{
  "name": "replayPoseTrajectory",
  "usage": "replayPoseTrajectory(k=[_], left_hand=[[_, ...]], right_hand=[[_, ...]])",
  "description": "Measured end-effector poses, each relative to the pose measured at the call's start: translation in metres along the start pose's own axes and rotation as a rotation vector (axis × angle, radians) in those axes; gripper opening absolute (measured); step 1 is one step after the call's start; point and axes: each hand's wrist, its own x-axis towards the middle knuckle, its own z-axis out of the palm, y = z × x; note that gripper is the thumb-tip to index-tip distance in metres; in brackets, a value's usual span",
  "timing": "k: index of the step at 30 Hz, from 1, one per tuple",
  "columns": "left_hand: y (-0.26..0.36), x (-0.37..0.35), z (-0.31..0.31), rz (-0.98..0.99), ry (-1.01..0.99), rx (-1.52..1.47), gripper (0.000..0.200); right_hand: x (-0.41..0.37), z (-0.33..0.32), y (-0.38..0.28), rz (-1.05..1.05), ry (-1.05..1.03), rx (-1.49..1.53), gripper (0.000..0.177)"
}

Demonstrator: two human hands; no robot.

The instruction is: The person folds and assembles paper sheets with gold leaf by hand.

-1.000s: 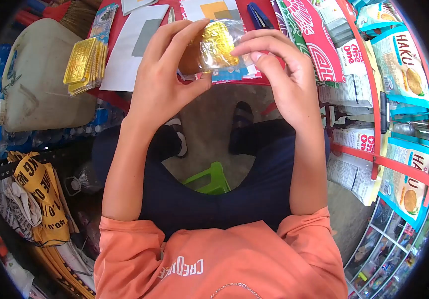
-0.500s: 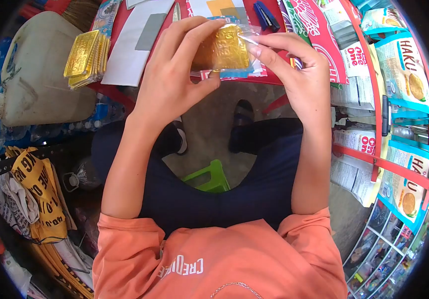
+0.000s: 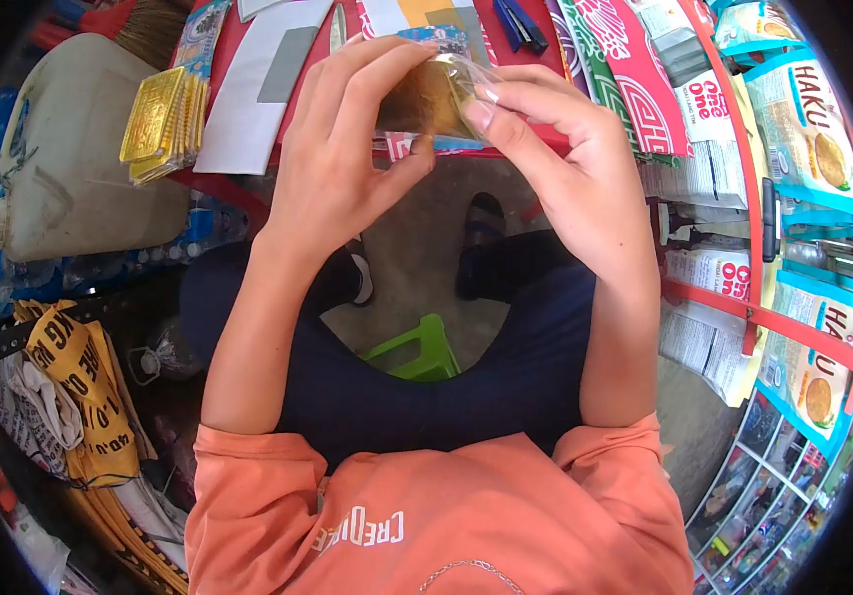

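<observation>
Between my hands, above the near edge of the red table, is a gold packet (image 3: 444,104) in clear plastic. My left hand (image 3: 352,139) curls around its left side, fingers on the top edge and thumb near the bottom. With thumb and forefinger, my right hand (image 3: 555,134) pinches the clear plastic at the packet's upper right corner. A blue patterned piece (image 3: 434,38) shows just behind the packet. Left of my hands, a stack of gold packets (image 3: 164,124) lies at the table's edge, beside a white sheet with a grey patch (image 3: 258,104).
A dark blue stapler (image 3: 519,27) lies at the back of the red table (image 3: 283,129). Red and green patterned packets (image 3: 644,79) are to the right, beside a rack of HAKU bags (image 3: 811,149). A whitish plastic container (image 3: 89,149) stands left; a green stool (image 3: 426,352) is below.
The gold packet has turned, so its embossed face shows less. My right hand has shifted slightly left and down with the plastic. The view has moved a little.
</observation>
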Motion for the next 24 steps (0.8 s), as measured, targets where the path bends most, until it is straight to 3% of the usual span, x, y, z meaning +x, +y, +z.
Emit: replayPoseTrajectory(k=[10, 16, 18, 21, 22, 24], left_hand=[[-0.001, -0.001, -0.002, -0.042, -0.031, -0.032, 0.077], [-0.002, 0.003, -0.008, -0.057, -0.007, 0.002, 0.072], [-0.001, 0.005, -0.013, -0.07, -0.017, 0.024, 0.069], [-0.006, 0.011, -0.028, -0.186, -0.08, 0.088, 0.073], [0.008, 0.023, -0.048, -0.344, -0.255, 0.156, 0.081], [-0.013, 0.017, -0.046, -0.431, -0.163, 0.26, 0.084]], right_hand=[[0.002, 0.0, 0.006, -0.133, 0.167, -0.183, 0.019], [0.009, 0.0, 0.013, -0.126, 0.164, 0.022, 0.019], [0.008, 0.001, 0.007, -0.014, 0.248, 0.166, 0.018], [0.012, -0.005, 0.015, -0.031, 0.429, 0.274, 0.016], [0.013, -0.006, 0.016, -0.024, 0.457, 0.328, 0.014], [0.014, -0.011, 0.02, -0.008, 0.489, 0.373, 0.013]])
